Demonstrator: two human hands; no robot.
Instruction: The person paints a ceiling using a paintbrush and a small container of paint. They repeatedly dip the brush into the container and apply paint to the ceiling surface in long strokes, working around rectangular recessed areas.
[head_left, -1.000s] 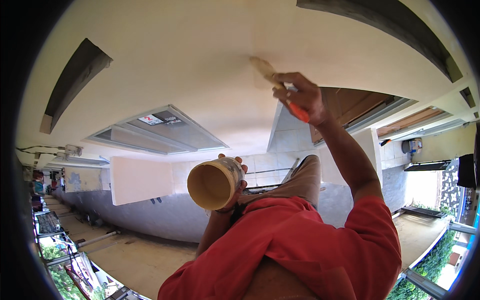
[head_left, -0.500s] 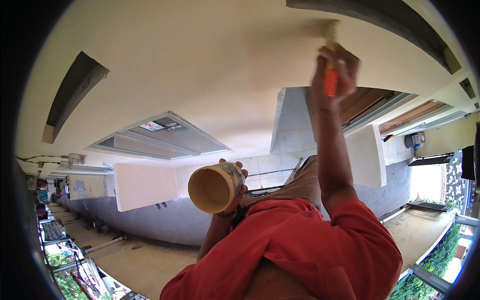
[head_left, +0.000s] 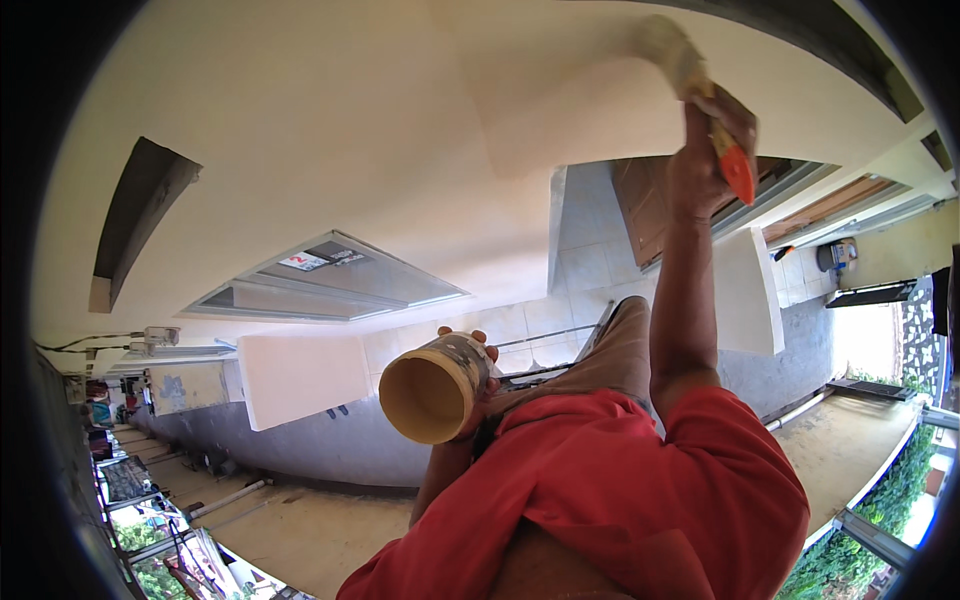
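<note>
My left hand [head_left: 488,362] is wrapped round a cylindrical paint tub [head_left: 430,395] at chest height. The tub is cream inside, its outer side smeared with paint, and its open mouth faces up toward me; I cannot make out how much paint is in it. Raised high at the right, my right hand [head_left: 708,150] grips a flat paintbrush [head_left: 722,140] by its wooden handle with an orange end. The blurred bristles are at the cream wall [head_left: 350,130], below a dark recess at the upper right. A slightly darker patch shows on the wall left of the brush.
A window [head_left: 330,280] lies below me to the left, and a brown door [head_left: 640,215] to the right. Pale ledges [head_left: 305,380] jut from the wall. Thin metal bars [head_left: 600,325] run beside my legs. Grey floor [head_left: 320,450] stretches far below, with a railing and greenery at its outer edge.
My right hand has swept right with the brush, whose bristles now lean up and left. The tub has shifted slightly right and down in my left hand.
</note>
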